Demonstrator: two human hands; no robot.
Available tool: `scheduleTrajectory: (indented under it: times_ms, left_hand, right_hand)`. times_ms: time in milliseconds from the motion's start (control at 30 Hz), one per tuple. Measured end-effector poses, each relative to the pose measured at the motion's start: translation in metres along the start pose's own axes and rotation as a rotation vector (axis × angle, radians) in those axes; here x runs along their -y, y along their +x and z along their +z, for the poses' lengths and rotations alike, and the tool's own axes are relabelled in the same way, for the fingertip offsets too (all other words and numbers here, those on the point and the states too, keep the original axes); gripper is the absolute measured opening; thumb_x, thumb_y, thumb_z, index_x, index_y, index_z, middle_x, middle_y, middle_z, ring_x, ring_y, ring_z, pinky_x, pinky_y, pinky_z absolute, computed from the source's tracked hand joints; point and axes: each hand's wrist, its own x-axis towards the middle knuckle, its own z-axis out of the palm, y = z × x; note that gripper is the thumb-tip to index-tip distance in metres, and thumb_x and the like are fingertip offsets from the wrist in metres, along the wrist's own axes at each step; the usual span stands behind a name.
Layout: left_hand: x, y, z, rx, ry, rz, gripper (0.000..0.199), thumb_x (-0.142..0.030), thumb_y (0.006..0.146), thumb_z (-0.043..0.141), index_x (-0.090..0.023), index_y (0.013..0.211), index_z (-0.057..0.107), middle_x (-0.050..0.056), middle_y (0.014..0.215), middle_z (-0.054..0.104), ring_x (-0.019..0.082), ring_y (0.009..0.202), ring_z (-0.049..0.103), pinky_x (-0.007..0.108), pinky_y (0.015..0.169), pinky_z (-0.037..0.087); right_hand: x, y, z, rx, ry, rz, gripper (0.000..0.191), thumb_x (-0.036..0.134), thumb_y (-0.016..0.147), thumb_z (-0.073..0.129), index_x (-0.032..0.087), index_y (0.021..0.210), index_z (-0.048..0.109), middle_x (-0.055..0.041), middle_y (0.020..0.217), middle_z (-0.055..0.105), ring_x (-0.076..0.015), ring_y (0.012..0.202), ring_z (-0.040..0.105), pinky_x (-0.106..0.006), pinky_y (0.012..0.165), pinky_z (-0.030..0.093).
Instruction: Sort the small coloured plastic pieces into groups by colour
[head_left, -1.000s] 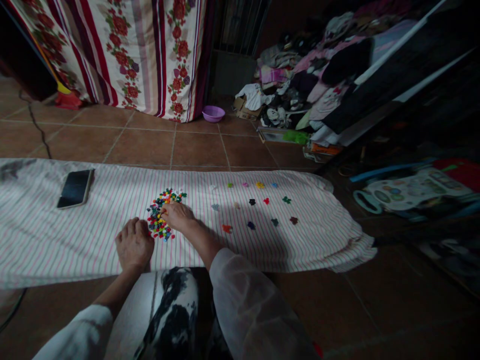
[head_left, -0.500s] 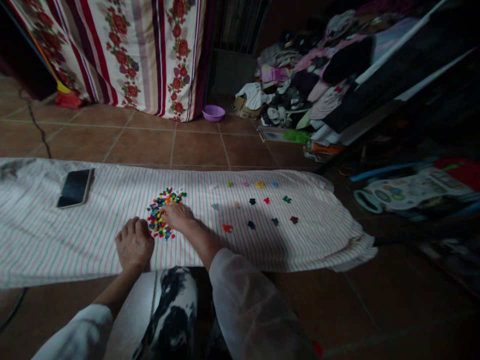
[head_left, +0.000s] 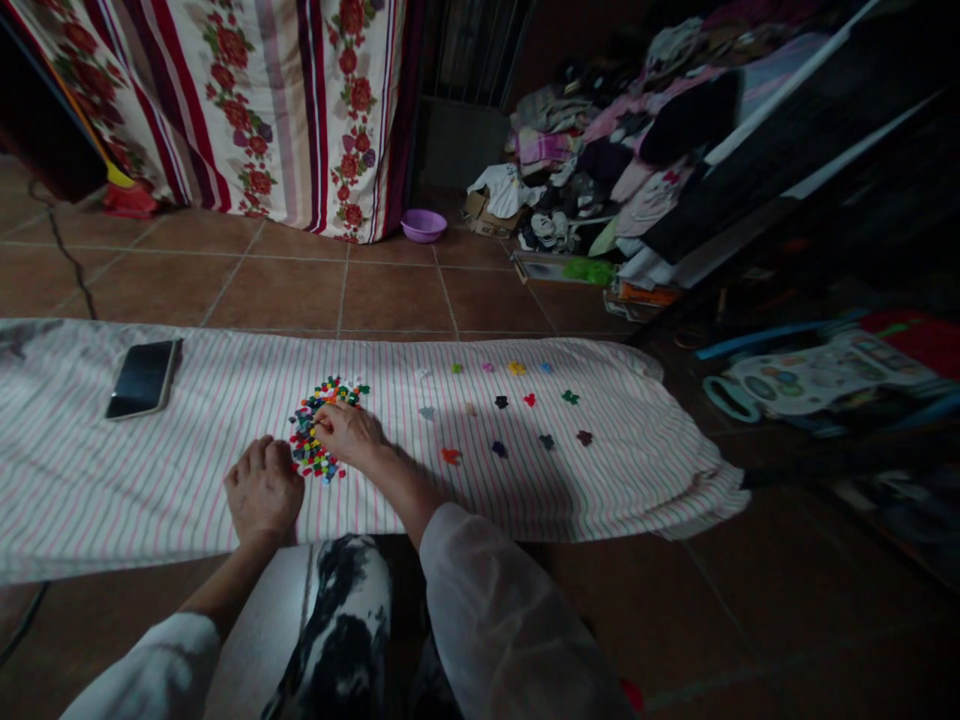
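Observation:
A heap of small, many-coloured pieces, too small to name exactly, lies on the striped cloth. Over the heap, my right hand is closed, thumb and fingers pinched down among the pieces; what sits between the fingertips is hidden. My left hand rests on the cloth at the heap's near left edge, fingers curled under, so its palm cannot be seen. To the right lie small single-colour clusters in loose rows, among them an orange cluster, a yellow cluster, a black cluster and a dark green cluster.
A phone lies on the cloth at the left. Beyond, on the tiled floor, are a purple basin, a flowered curtain and a red dustpan or broom head. Piled clothes and a toy panel are at the right.
My right hand has shifted slightly within the heap, its fingertips still down among the pieces. My left hand stays beside the heap. The whole view has moved a little.

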Motion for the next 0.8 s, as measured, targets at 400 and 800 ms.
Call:
scheduleTrajectory:
  times_ms: [400, 800]
  left_hand:
    - [0.001, -0.001, 0.001, -0.022, -0.003, 0.006, 0.030, -0.025, 0.084, 0.043, -0.018, 0.110, 0.057, 0.014, 0.129, 0.057, 0.028, 0.117, 0.050, 0.044, 0.093, 0.037]
    - [0.002, -0.001, 0.000, 0.016, 0.005, -0.001, 0.031, -0.027, 0.087, 0.040, -0.019, 0.112, 0.056, 0.015, 0.133, 0.055, 0.032, 0.119, 0.050, 0.049, 0.094, 0.040]
  right_hand:
    - [0.002, -0.019, 0.002, -0.102, 0.168, -0.053, 0.019, 0.018, 0.091, 0.049, 0.020, 0.106, 0.060, -0.0017, 0.108, 0.070, -0.0116, 0.098, 0.065, -0.021, 0.089, 0.047]
    - [-0.018, -0.064, -0.024, -0.218, 0.393, 0.067, 0.018, 0.020, 0.090, 0.051, 0.021, 0.102, 0.064, 0.0007, 0.104, 0.072, -0.0102, 0.094, 0.067, -0.019, 0.083, 0.050]
